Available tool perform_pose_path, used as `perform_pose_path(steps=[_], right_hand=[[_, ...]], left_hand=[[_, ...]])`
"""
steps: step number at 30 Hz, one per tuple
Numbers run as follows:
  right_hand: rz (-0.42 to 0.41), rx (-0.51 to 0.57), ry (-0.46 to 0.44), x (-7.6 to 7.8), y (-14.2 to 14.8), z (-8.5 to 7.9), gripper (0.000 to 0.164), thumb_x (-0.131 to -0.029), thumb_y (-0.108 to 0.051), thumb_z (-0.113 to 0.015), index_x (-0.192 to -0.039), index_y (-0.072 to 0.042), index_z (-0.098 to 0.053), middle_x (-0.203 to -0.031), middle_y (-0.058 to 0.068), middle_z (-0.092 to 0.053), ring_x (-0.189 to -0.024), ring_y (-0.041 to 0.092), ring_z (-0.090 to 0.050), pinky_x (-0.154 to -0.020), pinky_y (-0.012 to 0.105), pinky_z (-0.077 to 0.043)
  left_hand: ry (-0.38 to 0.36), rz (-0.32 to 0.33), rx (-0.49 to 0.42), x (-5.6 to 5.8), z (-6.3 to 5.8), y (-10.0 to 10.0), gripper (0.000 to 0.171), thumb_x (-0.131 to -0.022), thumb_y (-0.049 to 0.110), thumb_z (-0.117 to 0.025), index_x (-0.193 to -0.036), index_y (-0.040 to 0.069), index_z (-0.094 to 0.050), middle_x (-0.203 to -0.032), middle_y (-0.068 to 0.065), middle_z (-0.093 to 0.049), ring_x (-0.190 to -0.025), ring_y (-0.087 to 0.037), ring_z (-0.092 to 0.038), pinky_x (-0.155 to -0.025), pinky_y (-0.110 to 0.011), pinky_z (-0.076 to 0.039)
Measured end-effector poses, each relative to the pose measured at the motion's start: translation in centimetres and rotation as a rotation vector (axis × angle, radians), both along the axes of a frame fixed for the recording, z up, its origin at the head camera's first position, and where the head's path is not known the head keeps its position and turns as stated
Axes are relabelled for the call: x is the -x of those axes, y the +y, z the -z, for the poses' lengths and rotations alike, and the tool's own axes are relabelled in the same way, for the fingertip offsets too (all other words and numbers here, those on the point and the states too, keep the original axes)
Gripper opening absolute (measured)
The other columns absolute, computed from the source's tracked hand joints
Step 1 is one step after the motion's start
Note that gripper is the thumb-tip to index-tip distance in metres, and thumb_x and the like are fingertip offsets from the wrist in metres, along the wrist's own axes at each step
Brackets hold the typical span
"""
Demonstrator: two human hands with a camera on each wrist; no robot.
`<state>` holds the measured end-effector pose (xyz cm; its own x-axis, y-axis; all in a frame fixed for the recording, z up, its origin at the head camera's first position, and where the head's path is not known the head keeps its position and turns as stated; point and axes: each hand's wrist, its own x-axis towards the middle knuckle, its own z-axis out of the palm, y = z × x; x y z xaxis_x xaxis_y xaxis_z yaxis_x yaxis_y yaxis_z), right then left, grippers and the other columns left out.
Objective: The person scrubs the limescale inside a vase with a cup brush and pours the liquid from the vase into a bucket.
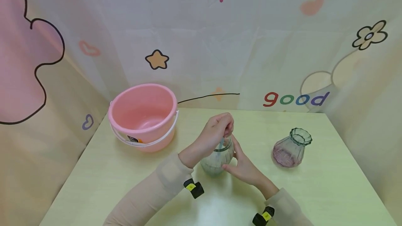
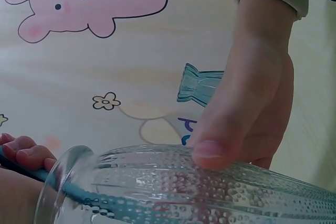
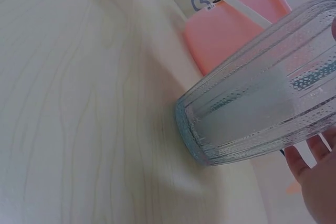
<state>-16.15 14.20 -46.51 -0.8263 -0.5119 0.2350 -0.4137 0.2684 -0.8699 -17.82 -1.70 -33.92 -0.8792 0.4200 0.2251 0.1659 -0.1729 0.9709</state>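
A clear ribbed glass vase [image 1: 213, 165] stands upright on the table in front of me, with cloudy liquid in its lower part in the right wrist view. My left hand [image 1: 217, 126] is above its mouth, fingers curled round a slim blue stick [image 2: 100, 200] that reaches down inside the glass. The stick's lower end is blurred by the textured wall. On the vase's right side, my right hand [image 1: 246, 170] holds the body, thumb [image 2: 210, 153] on the near side and fingers [image 3: 296, 163] round the far side.
A pink bucket [image 1: 142, 138] with a white handle stands at the back left of the table [image 1: 333, 191]. To the right is a second glass vase [image 1: 290, 149], green at the rim and purple below. A printed curtain [image 1: 194, 27] hangs behind and at both sides.
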Motion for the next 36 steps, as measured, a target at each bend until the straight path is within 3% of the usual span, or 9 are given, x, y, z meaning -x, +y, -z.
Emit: perform_pose_path(steps=[7,14,25,31,36], right_hand=[[-0.004,0.030,-0.023,-0.1,-0.2,-0.2,0.089,-0.081,-0.012,-0.065,-0.144,-0.022,-0.003,-0.149,0.010,-0.011,-0.130,0.027,-0.018,-0.096,0.058,-0.029],[-0.011,0.060,-0.033,-1.3,-1.0,-3.0,0.084,-0.081,-0.008,-0.063,-0.142,-0.008,-0.005,-0.146,0.018,-0.013,-0.129,0.032,-0.018,-0.095,0.063,-0.027],[0.074,0.037,-0.061,-1.8,-1.5,-3.2,0.087,-0.079,-0.011,-0.067,-0.141,-0.010,-0.007,-0.144,0.014,-0.018,-0.129,0.026,-0.020,-0.096,0.058,-0.029],[0.096,0.009,-0.053,-1.9,-1.7,-3.5,0.088,-0.078,-0.012,-0.068,-0.142,-0.010,-0.008,-0.142,0.016,-0.019,-0.129,0.029,-0.020,-0.095,0.059,-0.031],[0.103,-0.001,-0.076,-2.0,-1.8,-3.7,0.088,-0.077,-0.012,-0.069,-0.142,-0.010,-0.010,-0.141,0.016,-0.019,-0.129,0.030,-0.019,-0.095,0.060,-0.029]], left_hand=[[0.028,-0.011,-0.012,-0.4,-1.0,0.0,0.028,-0.093,0.016,-0.033,-0.070,0.000,-0.037,-0.063,-0.009,-0.032,-0.061,-0.033,-0.030,-0.057,-0.029,-0.029],[0.055,-0.006,-0.020,-0.9,-2.7,-0.3,0.028,-0.092,0.015,-0.034,-0.069,0.000,-0.037,-0.063,-0.010,-0.032,-0.059,-0.028,-0.031,-0.059,-0.034,-0.028],[0.096,0.024,-0.025,-1.7,-5.1,-0.6,0.028,-0.093,0.013,-0.032,-0.068,0.001,-0.037,-0.064,-0.011,-0.031,-0.059,-0.027,-0.030,-0.059,-0.032,-0.028],[0.168,0.043,-0.041,-1.8,-7.2,-0.9,0.028,-0.093,0.014,-0.031,-0.068,0.001,-0.036,-0.065,-0.013,-0.030,-0.059,-0.029,-0.030,-0.057,-0.031,-0.028],[0.173,0.054,-0.046,-1.8,-8.0,-1.0,0.028,-0.094,0.012,-0.030,-0.069,0.001,-0.037,-0.066,-0.012,-0.030,-0.058,-0.028,-0.029,-0.057,-0.031,-0.027]])
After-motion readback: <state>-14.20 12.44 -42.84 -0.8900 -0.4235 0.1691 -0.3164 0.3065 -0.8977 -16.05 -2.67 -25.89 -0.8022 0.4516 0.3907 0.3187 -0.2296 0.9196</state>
